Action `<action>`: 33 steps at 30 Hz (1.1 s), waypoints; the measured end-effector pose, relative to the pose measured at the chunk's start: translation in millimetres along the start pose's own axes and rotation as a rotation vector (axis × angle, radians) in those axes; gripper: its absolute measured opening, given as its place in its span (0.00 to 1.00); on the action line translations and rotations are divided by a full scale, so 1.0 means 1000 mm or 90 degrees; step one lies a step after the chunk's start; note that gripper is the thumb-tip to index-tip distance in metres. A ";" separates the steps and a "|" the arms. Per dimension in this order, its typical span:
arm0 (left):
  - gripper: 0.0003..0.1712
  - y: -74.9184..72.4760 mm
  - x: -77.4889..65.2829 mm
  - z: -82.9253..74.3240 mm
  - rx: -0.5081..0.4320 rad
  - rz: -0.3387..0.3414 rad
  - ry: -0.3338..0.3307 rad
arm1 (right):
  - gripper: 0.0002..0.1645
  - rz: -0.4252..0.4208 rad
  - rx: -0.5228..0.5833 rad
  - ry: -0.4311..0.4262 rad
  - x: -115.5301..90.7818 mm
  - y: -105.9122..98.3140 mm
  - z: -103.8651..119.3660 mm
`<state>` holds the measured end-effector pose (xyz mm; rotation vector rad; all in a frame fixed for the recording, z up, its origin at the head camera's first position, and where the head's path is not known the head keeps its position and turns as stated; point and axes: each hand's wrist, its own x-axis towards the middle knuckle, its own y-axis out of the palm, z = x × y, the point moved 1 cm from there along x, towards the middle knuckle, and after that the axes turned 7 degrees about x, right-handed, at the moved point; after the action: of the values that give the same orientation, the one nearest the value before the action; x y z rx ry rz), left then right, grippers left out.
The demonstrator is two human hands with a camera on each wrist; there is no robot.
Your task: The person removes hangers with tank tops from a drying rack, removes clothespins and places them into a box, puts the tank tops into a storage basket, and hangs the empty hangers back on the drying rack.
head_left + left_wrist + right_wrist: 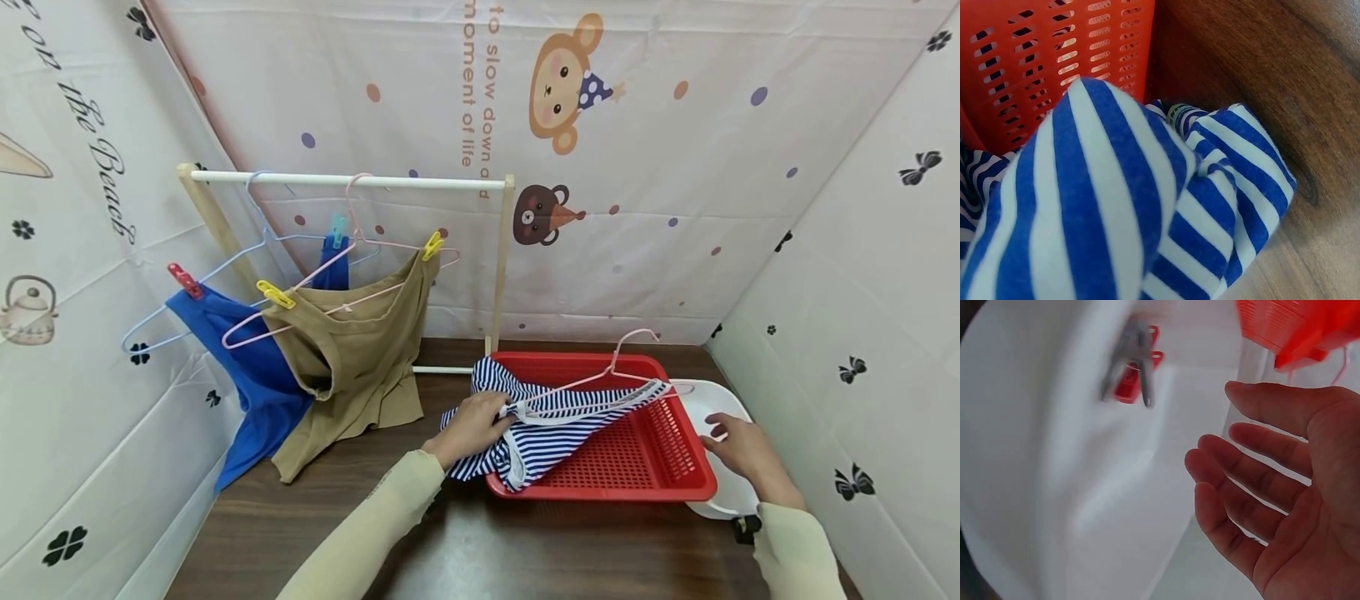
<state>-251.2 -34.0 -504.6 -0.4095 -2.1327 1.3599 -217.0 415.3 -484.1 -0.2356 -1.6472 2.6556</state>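
My left hand [474,427] grips a blue-and-white striped garment [551,454] together with one end of a pink hanger [611,372]. The garment's white-trimmed edge lies along the hanger's lower bar, over the red basket [600,493]. Close up in the left wrist view, the striped cloth [1097,194] hides that hand. My right hand [742,450] reaches over the white basin [723,400] with relaxed, spread fingers and nothing held. Inside the basin, a grey clothespin [1132,359] and a red clothespin [1129,384] lie together, away from the fingertips.
At left stands a drying rack with a white bar [420,182]. Khaki shorts [360,333] hang there from a pink hanger by yellow clothespins [276,294]. Behind them is a blue garment [247,358] on a blue hanger [262,242]. Patterned cloth walls [675,208] enclose the wooden table [465,550].
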 end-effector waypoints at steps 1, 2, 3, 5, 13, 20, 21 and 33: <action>0.12 0.000 0.000 0.000 0.001 0.001 -0.001 | 0.30 -0.009 0.000 -0.011 0.000 -0.002 0.001; 0.12 0.000 0.000 0.000 -0.001 0.001 0.000 | 0.29 -0.022 0.000 -0.027 -0.001 -0.005 0.004; 0.12 0.000 0.000 0.000 -0.001 0.001 0.000 | 0.28 -0.036 -0.001 -0.041 -0.002 -0.008 0.007; 0.12 -0.001 0.000 0.000 -0.002 -0.001 0.001 | 0.27 -0.064 -0.006 -0.069 -0.006 -0.016 0.017; 0.12 -0.001 0.000 0.000 0.001 -0.009 0.006 | 0.24 -0.150 -0.038 -0.169 -0.023 -0.045 0.072; 0.12 0.001 0.000 0.001 0.004 -0.005 0.008 | 0.24 -0.200 -0.038 -0.228 -0.036 -0.056 0.112; 0.12 0.001 0.000 0.001 0.003 -0.004 0.007 | 0.25 -0.205 -0.035 -0.238 -0.037 -0.056 0.117; 0.12 -0.002 0.001 -0.001 0.007 -0.007 0.019 | 0.30 -0.162 0.017 -0.314 -0.032 -0.046 0.161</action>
<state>-251.1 -34.2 -502.2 -0.4111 -2.0987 1.3505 -209.5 290.0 -368.9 0.6344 -1.6023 2.6670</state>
